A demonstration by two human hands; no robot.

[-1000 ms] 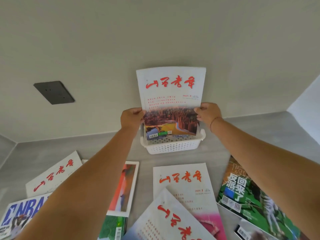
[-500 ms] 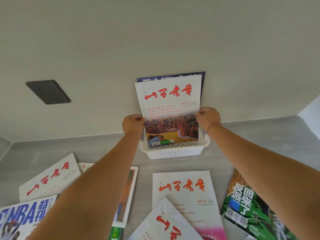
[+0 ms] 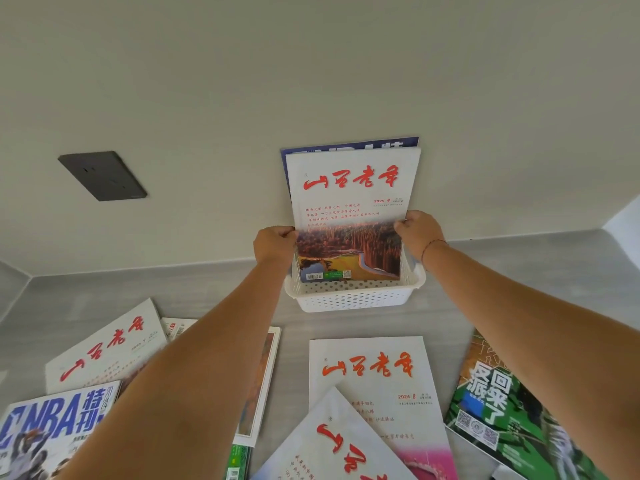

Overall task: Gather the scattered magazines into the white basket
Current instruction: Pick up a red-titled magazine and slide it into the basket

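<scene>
Left hand, right hand: magazine between

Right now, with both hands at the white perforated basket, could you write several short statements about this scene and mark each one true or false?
1. The left hand and right hand grip the side edges of a white magazine with a red brush title, its lower end inside the white perforated plastic basket. True.
2. That basket holds no other magazine. False: a blue-covered magazine stands behind the held one.
3. A dark rectangular wall plate sits left of the basket. True.
4. The grey surface carries no magazines. False: several lie there, among them a green-covered magazine and a blue NBA magazine.
</scene>
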